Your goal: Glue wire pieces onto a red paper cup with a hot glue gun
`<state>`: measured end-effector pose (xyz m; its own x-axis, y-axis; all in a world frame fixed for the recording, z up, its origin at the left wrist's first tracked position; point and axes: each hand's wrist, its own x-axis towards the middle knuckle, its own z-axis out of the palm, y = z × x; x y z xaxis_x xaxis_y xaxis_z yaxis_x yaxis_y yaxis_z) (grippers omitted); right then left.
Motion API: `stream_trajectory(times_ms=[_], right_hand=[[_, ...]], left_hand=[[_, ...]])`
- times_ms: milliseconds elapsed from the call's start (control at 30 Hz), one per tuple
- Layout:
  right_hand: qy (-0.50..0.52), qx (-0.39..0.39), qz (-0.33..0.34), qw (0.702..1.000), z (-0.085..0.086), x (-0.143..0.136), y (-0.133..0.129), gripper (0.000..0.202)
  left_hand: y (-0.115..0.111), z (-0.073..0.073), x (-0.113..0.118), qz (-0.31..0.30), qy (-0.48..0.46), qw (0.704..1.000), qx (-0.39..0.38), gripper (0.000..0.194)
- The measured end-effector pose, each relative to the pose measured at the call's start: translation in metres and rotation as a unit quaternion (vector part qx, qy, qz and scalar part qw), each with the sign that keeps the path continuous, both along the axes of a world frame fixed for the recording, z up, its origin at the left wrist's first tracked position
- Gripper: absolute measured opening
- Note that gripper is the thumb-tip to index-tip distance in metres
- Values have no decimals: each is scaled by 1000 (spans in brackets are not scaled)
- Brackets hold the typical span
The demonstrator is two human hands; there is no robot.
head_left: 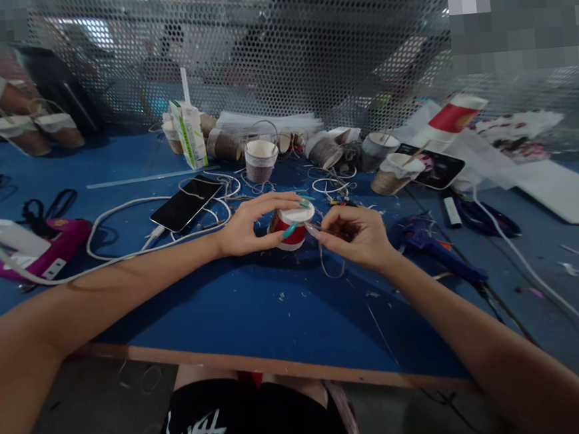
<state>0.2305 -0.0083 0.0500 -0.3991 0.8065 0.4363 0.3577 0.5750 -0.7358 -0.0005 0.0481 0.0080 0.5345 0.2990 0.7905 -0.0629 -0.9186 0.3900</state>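
This looks like a craft workshop, or a bench set up as one. The blue worktable [201,311] has a bare brown edge and is strewn with clippings [372,295], white sheets [562,189] and loose cord. A blue glue gun [443,255] lies to the right, a magenta power strip [73,235] with sockets to the left. Small cups wrapped in brown cord [260,170] stand and lie in numbers along the back, in front of a perforated metal screen [157,67]; what lies beyond its holes is too blurred to make out.
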Motion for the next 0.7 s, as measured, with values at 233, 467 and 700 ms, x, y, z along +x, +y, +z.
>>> stream_trajectory(times_ms=[233,467,700], right_hand=[[-10,3,-14,1000,1,0,-2,20],[-4,-8,0,1000,3,-1,-1,18],[-4,-3,-1,1000,-1,1,-1,20]], left_hand=[[0,1,-2,-9,10,1000,-12,43],[0,1,-3,-22,14,999,-18,44],[1,2,-4,-36,5,999,-10,46]])
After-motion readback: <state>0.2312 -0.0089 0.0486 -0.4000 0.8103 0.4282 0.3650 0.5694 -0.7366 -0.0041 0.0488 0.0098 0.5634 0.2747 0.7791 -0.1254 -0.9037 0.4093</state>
